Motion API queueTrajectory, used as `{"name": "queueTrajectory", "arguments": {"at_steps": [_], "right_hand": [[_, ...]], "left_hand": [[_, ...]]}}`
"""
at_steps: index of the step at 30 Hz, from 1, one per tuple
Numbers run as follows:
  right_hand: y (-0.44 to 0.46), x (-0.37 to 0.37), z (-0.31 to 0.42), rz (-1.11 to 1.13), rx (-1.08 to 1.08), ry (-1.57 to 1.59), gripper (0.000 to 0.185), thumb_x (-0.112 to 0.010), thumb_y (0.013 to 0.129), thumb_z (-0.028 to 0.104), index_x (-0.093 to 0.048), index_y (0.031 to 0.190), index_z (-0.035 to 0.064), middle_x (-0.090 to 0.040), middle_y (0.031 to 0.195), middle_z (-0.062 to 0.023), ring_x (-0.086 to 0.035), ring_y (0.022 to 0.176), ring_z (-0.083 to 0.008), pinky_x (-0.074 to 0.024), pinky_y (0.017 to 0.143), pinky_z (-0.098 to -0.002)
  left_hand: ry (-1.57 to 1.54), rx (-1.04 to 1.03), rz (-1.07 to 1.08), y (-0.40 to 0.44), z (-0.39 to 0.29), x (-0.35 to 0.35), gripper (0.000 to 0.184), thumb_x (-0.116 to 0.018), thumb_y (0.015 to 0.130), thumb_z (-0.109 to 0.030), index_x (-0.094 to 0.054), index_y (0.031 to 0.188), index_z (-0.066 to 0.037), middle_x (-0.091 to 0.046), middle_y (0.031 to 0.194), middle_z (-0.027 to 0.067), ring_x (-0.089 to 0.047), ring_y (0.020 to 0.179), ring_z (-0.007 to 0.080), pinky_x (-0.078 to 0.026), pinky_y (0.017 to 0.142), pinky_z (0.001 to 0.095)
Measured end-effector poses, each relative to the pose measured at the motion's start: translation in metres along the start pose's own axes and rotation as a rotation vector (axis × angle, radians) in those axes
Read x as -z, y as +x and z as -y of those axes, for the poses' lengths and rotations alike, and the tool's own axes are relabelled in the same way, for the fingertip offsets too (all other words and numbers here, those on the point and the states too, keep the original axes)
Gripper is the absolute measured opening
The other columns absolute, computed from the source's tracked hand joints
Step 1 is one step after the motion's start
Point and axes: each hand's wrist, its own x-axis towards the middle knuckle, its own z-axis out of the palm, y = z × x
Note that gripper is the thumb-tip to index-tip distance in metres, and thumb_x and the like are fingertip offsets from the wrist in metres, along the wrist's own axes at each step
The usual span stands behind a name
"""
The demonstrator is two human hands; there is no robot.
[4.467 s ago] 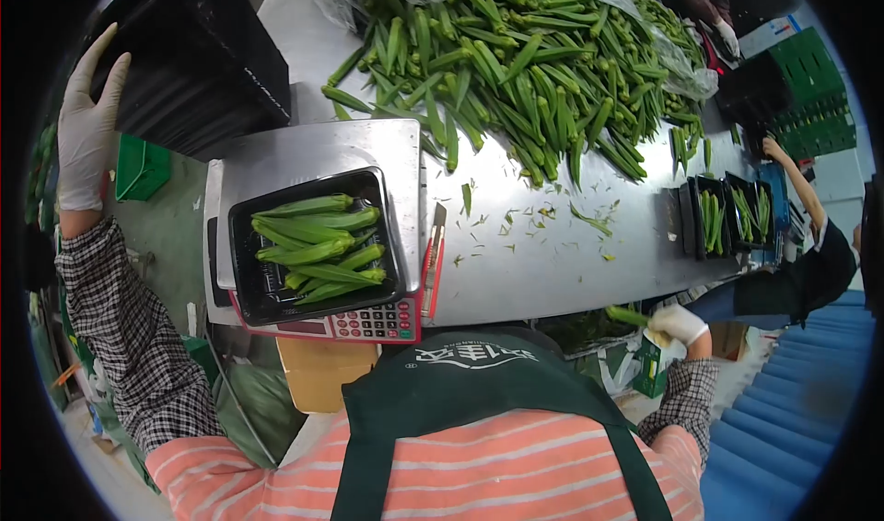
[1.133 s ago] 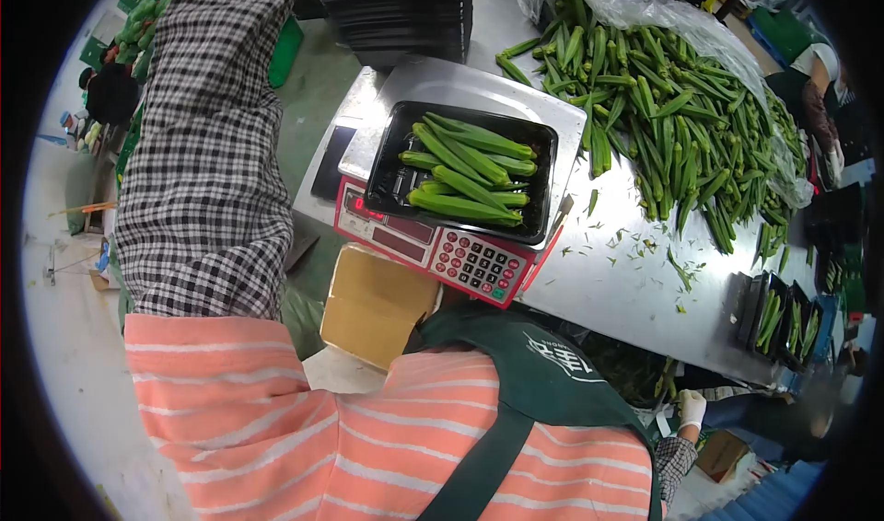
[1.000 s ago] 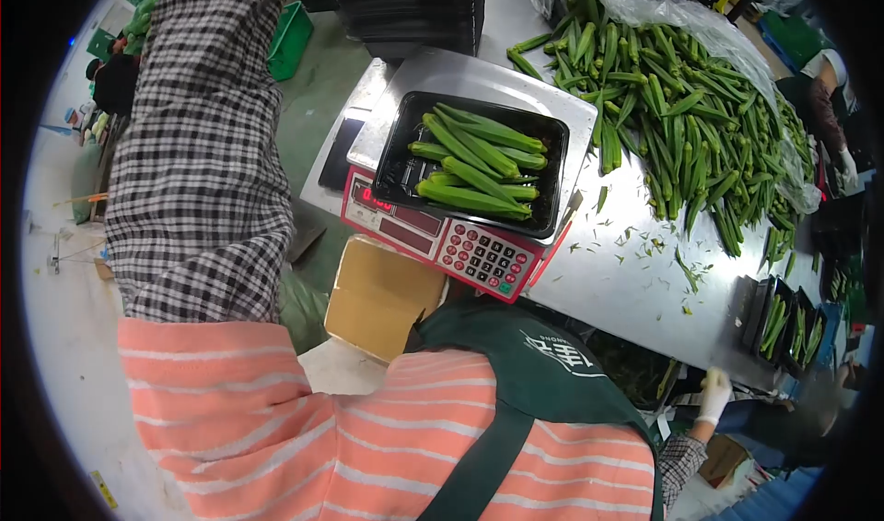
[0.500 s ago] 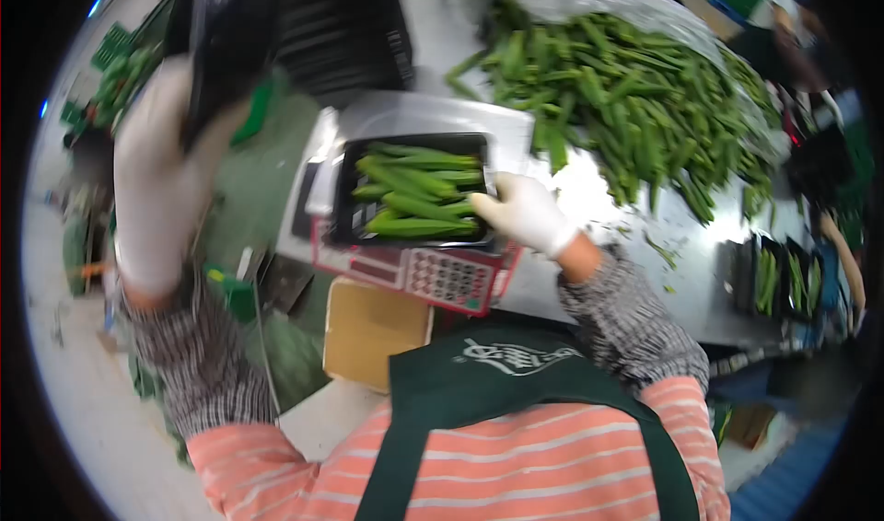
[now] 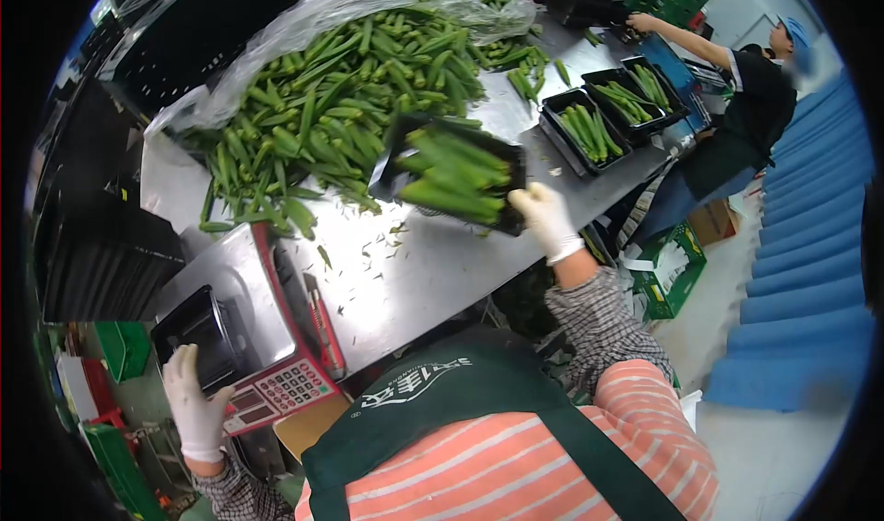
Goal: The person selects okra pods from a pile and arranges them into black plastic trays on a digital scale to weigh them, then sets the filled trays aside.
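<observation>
Okra tray, head view: black tray (image 5: 387, 167) of green okra pods (image 5: 456, 173), at the centre of the frame, blurred; it is over the steel table (image 5: 396, 305), in front of the loose pile.
Right hand: gloved hand (image 5: 545, 219), just right of centre, thumb and fingers pinching the tray's right end.
Left hand: gloved hand (image 5: 195, 401), lower left, thumb spread away from the fingers; it is at the near edge of a second tray, and I cannot tell whether the fingertips touch it.
Second tray: black tray (image 5: 204, 332), lower left, lying on the plate of the red scale (image 5: 293, 383).
Cutter: red cutter (image 5: 324, 332), just right of the scale, lying on the table.
Okra pile: loose okra (image 5: 341, 107), upper middle, with clear plastic sheet (image 5: 336, 7) along its far side.
Stacked trays: black stack (image 5: 106, 254), left edge of the frame, beside the scale.
Filled trays: three black trays (image 5: 558, 139), upper right, side by side, okra in each.
Co-worker: person (image 5: 750, 121) in dark clothing, upper right, one arm stretched toward the table's far end.
</observation>
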Motion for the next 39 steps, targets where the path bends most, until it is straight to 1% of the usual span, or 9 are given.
{"name": "queueTrajectory", "arguments": {"at_steps": [6, 11, 16, 18, 22, 25, 30, 34, 39], "right_hand": [[0.059, 0.138, -0.044, -0.431, -0.052, 0.223, 0.018, -0.058, 0.084, 0.018, -0.054, 0.080, 0.0012, -0.053, 0.074, -0.0065, -0.055, 0.062, -0.0165, -0.0559, 0.054, -0.0359], [0.121, 0.191, -0.084, -0.462, -0.193, 0.177, 0.029, -0.059, 0.086, 0.026, -0.053, 0.097, -0.0007, -0.059, 0.093, -0.0139, -0.063, 0.069, -0.0283, -0.0547, 0.059, -0.0368], [0.107, 0.224, -0.069, -0.304, -0.350, -0.105, 0.042, -0.060, 0.086, 0.043, -0.051, 0.065, 0.0075, -0.050, 0.054, -0.0038, -0.041, 0.035, -0.0117, -0.0307, 0.033, -0.0250], [0.098, 0.235, -0.068, -0.459, 0.046, -0.763, 0.036, -0.061, 0.088, 0.035, -0.055, 0.071, 0.0035, -0.051, 0.056, -0.0017, -0.045, 0.046, -0.0081, -0.0352, 0.044, -0.0210], [0.096, 0.148, -0.009, -0.122, 0.050, -0.164, 0.018, -0.060, 0.087, 0.016, -0.060, 0.079, 0.0006, -0.055, 0.066, -0.0033, -0.049, 0.058, -0.0077, -0.0406, 0.052, -0.0247], [0.126, 0.059, 0.000, 0.150, 0.513, -0.388, 0.009, -0.061, 0.082, 0.009, -0.062, 0.086, 0.0001, -0.060, 0.078, -0.0096, -0.057, 0.067, -0.0161, -0.0462, 0.062, -0.0278], [0.174, -0.092, 0.045, 0.574, 0.738, -0.219, 0.032, -0.064, 0.081, 0.023, -0.059, 0.102, 0.0002, -0.058, 0.102, -0.0176, -0.056, 0.095, -0.0313, -0.0459, 0.082, -0.0371], [0.220, -0.183, 0.047, 0.392, 0.876, -0.586, 0.074, -0.066, 0.073, 0.047, -0.046, 0.123, -0.0032, -0.046, 0.125, -0.0252, -0.040, 0.119, -0.0416, -0.0351, 0.100, -0.0443], [0.231, -0.231, 0.047, 0.404, 0.788, -0.680, 0.083, -0.066, 0.069, 0.044, -0.037, 0.133, 0.0003, -0.038, 0.135, -0.0254, -0.032, 0.124, -0.0459, -0.0319, 0.104, -0.0445]], "left_hand": [[-0.179, -0.088, -0.177, 0.048, -0.080, 0.021, 0.060, -0.069, 0.060, 0.005, -0.053, 0.117, -0.001, -0.051, 0.123, 0.0162, -0.046, 0.115, 0.0349, -0.035, 0.099, 0.0403], [-0.232, -0.276, -0.134, 0.093, -0.138, -0.013, 0.050, -0.074, 0.061, -0.008, -0.057, 0.107, -0.002, -0.053, 0.115, 0.0178, -0.050, 0.106, 0.0370, -0.039, 0.093, 0.0432], [-0.244, -0.309, -0.009, 0.121, -0.159, -0.042, 0.047, -0.075, 0.064, -0.018, -0.058, 0.105, -0.002, -0.054, 0.112, 0.0166, -0.051, 0.105, 0.0343, -0.040, 0.093, 0.0424], [-0.275, -0.280, 0.008, 0.138, -0.160, -0.053, 0.048, -0.074, 0.066, -0.017, -0.057, 0.108, -0.002, -0.054, 0.116, 0.0172, -0.050, 0.108, 0.0347, -0.040, 0.094, 0.0415], [-0.459, -0.171, 0.045, 0.200, -0.162, -0.093, 0.049, -0.072, 0.073, -0.021, -0.055, 0.114, -0.001, -0.051, 0.122, 0.0195, -0.049, 0.114, 0.0351, -0.039, 0.097, 0.0403], [-0.336, -0.150, -0.131, 0.266, -0.161, -0.137, 0.056, -0.067, 0.079, -0.031, -0.049, 0.123, -0.001, -0.045, 0.129, 0.0230, -0.042, 0.121, 0.0375, -0.034, 0.102, 0.0410], [-0.154, 0.062, -0.082, 0.348, -0.134, -0.192, 0.074, -0.059, 0.081, -0.049, -0.037, 0.135, -0.002, -0.035, 0.139, 0.0237, -0.032, 0.128, 0.0401, -0.027, 0.107, 0.0428], [-0.182, 0.187, 0.061, 0.356, -0.125, -0.213, 0.095, -0.063, 0.073, -0.058, -0.018, 0.146, -0.017, -0.020, 0.149, 0.0163, -0.015, 0.138, 0.0366, -0.019, 0.110, 0.0486], [-0.458, 0.237, -0.025, 0.344, -0.128, -0.217, 0.093, -0.069, 0.074, -0.045, -0.018, 0.146, -0.015, -0.033, 0.141, 0.0235, -0.030, 0.132, 0.0349, -0.026, 0.109, 0.0389]]}}
